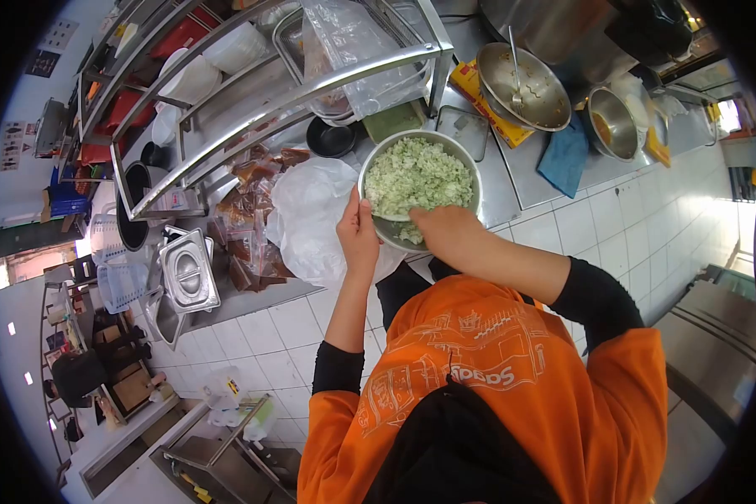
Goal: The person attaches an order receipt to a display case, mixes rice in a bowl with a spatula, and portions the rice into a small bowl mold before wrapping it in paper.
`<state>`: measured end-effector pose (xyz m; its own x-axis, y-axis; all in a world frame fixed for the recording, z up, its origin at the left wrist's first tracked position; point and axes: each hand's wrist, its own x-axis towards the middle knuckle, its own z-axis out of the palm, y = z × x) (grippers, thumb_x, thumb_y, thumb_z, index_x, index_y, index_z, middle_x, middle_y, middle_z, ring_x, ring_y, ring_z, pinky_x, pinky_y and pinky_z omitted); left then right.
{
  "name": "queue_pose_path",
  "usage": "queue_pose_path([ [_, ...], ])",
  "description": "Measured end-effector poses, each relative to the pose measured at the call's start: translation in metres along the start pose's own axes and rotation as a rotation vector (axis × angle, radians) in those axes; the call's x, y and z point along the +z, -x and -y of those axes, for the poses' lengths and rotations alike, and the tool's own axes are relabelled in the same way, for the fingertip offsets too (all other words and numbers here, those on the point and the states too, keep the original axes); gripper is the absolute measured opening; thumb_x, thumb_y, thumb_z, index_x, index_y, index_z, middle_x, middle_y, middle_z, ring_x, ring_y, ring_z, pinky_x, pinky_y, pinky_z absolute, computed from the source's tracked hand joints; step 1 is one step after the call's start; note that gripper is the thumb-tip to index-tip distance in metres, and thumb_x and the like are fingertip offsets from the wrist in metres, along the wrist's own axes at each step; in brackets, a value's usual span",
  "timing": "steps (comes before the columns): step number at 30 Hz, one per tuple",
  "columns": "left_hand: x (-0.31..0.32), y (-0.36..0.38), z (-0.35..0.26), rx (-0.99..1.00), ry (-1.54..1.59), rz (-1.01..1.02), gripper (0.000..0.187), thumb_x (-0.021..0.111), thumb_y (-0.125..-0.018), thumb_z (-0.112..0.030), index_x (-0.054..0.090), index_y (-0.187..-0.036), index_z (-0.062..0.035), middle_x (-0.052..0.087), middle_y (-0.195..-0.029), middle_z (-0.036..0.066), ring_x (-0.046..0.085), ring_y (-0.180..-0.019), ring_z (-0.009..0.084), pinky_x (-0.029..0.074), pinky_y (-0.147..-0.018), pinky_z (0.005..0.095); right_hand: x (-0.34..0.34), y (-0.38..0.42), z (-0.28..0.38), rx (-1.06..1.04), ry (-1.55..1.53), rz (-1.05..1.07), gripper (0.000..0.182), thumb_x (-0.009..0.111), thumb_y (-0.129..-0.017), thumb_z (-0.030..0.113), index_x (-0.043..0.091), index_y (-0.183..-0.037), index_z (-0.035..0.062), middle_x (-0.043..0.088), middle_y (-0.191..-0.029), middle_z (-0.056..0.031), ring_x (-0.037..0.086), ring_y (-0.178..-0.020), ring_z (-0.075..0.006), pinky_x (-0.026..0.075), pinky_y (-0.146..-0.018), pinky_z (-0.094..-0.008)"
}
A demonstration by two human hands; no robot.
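The left hand grips the near-left rim of a metal bowl, thumb uppermost; the right hand curls into its near side, fingertips hidden, so whether they hold anything I cannot tell. The bowl sits at the front edge of the worktop. Its shredded green-white food looks soft, damp and crushable; the full bowl is probably weighty, its smooth wall slippery when wet, best held by opposite rims. Beyond lie a black pan and green board.

Three metal bowls; one ladle; one blue cloth; two hands.
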<state>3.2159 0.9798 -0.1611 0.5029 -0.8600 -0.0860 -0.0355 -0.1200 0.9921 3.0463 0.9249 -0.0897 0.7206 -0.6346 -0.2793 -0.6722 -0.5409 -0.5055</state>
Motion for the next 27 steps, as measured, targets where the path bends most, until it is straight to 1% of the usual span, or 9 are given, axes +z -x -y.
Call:
queue_pose_path([
  [3, -0.006, 0.000, -0.001, -0.015, -0.056, 0.044, 0.039, 0.048, -0.100, -0.017, 0.049, -0.136, -0.0005, 0.063, -0.081, 0.002, 0.047, -0.055, 0.0023, 0.039, -0.044, 0.0198, -0.006, -0.001, -0.027, 0.129, -0.166, 0.086, 0.020, 0.045, -0.094, 0.016, 0.059, -0.101, 0.0025, 0.066, -0.084, -0.0204, 0.066, -0.079, -0.0367, 0.051, -0.072, -0.0447],
  [8, -0.007, -0.003, -0.002, 0.019, -0.090, 0.057, 0.039, 0.047, -0.100, -0.016, 0.048, -0.136, -0.0012, 0.062, -0.080, 0.001, 0.046, -0.053, 0.0027, 0.039, -0.043, 0.0200, -0.034, 0.012, -0.043, 0.136, -0.338, 0.049, 0.024, 0.044, -0.097, 0.020, 0.058, -0.107, 0.0042, 0.065, -0.088, -0.0216, 0.065, -0.074, -0.0363, 0.051, -0.069, -0.0407],
  [11, -0.007, -0.002, 0.001, 0.072, -0.108, 0.051, 0.039, 0.047, -0.100, -0.015, 0.048, -0.136, -0.0007, 0.063, -0.080, 0.001, 0.048, -0.057, 0.0036, 0.042, -0.051, 0.0201, -0.074, 0.004, 0.000, 0.081, -0.070, 0.017, 0.026, 0.049, -0.091, 0.015, 0.055, -0.113, 0.0026, 0.063, -0.086, -0.0271, 0.066, -0.068, -0.0345, 0.053, -0.060, -0.0413],
  [14, -0.002, -0.013, 0.031, 0.231, -0.101, -0.010, 0.038, 0.047, -0.099, -0.013, 0.049, -0.135, 0.0000, 0.061, -0.078, 0.001, 0.048, -0.061, 0.0051, 0.043, -0.058, 0.0202, 0.018, -0.031, 0.010, 0.004, 0.386, -0.175, 0.038, 0.054, -0.085, 0.012, 0.050, -0.121, -0.0001, 0.062, -0.078, -0.0250, 0.065, -0.059, -0.0315, 0.051, -0.048, -0.0389],
  [17, -0.014, -0.025, 0.048, 0.201, -0.133, -0.070, 0.035, 0.050, -0.098, -0.011, 0.053, -0.131, -0.0009, 0.058, -0.076, 0.001, 0.047, -0.063, 0.0058, 0.040, -0.060, 0.0207, 0.060, -0.017, 0.022, 0.127, 0.627, -0.169, 0.042, 0.057, -0.083, 0.012, 0.048, -0.121, -0.0018, 0.059, -0.075, -0.0174, 0.062, -0.056, -0.0270, 0.048, -0.042, -0.0344],
  [20, -0.011, -0.015, 0.016, 0.118, -0.236, -0.050, 0.032, 0.052, -0.096, -0.010, 0.057, -0.127, -0.0023, 0.054, -0.075, 0.001, 0.045, -0.063, 0.0059, 0.038, -0.057, 0.0213, 0.056, -0.002, 0.003, 0.050, 0.588, -0.125, 0.045, 0.058, -0.081, 0.012, 0.048, -0.123, -0.0007, 0.058, -0.077, -0.0144, 0.060, -0.055, -0.0239, 0.047, -0.043, -0.0312],
  [23, -0.005, -0.017, -0.003, 0.191, -0.279, 0.004, 0.031, 0.053, -0.095, -0.010, 0.059, -0.124, -0.0031, 0.050, -0.074, 0.001, 0.044, -0.062, 0.0062, 0.038, -0.056, 0.0219, 0.018, 0.001, -0.008, -0.057, 0.607, -0.013, 0.049, 0.058, -0.081, 0.012, 0.046, -0.127, 0.0005, 0.059, -0.083, -0.0159, 0.061, -0.061, -0.0233, 0.049, -0.047, -0.0320],
  [24, -0.008, -0.018, -0.007, 0.196, -0.281, 0.001, 0.030, 0.053, -0.095, -0.010, 0.059, -0.124, -0.0029, 0.050, -0.073, 0.000, 0.045, -0.063, 0.0064, 0.038, -0.056, 0.0222, 0.000, 0.006, -0.005, -0.027, 0.584, -0.014, 0.046, 0.059, -0.082, 0.012, 0.052, -0.126, 0.0031, 0.058, -0.092, -0.0159, 0.061, -0.080, -0.0251, 0.051, -0.066, -0.0341],
  [27, -0.021, -0.015, -0.021, 0.172, -0.199, -0.090, 0.026, 0.055, -0.095, -0.011, 0.063, -0.118, -0.0022, 0.052, -0.073, 0.001, 0.049, -0.067, 0.0086, 0.040, -0.058, 0.0242, -0.037, 0.028, -0.021, -0.305, 0.497, -0.368, 0.040, 0.062, -0.081, 0.012, 0.062, -0.121, 0.0117, 0.055, -0.103, -0.0144, 0.056, -0.096, -0.0258, 0.044, -0.085, -0.0363],
])
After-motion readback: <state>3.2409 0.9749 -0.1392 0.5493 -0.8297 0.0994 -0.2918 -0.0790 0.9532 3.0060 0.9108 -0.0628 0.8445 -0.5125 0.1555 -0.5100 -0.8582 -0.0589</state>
